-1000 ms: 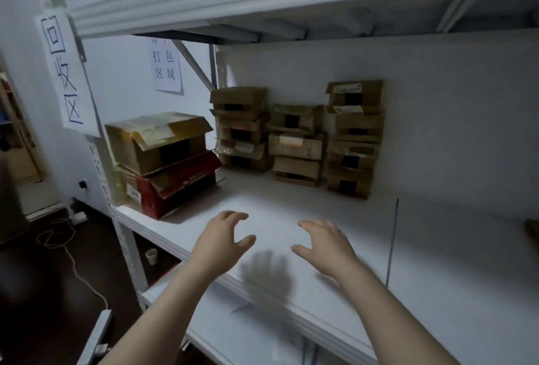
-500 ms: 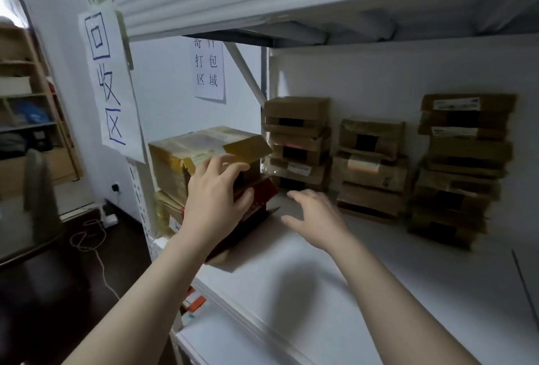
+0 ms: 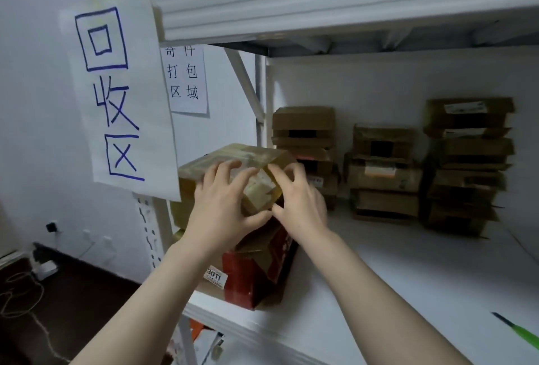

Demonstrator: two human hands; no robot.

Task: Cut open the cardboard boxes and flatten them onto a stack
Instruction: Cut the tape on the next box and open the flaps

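A taped brown cardboard box (image 3: 248,156) sits on top of a red box (image 3: 256,271) at the left end of the white shelf (image 3: 408,277). My left hand (image 3: 221,207) grips the brown box's near left side, fingers curled over its top. Beside it, my right hand (image 3: 300,204) grips the box's near right corner, thumb underneath. A white label on the box shows between the two hands.
Three stacks of small cardboard boxes (image 3: 382,172) stand against the shelf's back wall. A green-handled tool (image 3: 519,332) lies at the shelf's right edge. A paper sign (image 3: 116,93) hangs on the rack post. An upper shelf beam (image 3: 320,0) runs overhead. Cables lie on the dark floor.
Both hands rose from above the shelf and moved left to the brown box, and now hold it. The view moved closer and to the left.
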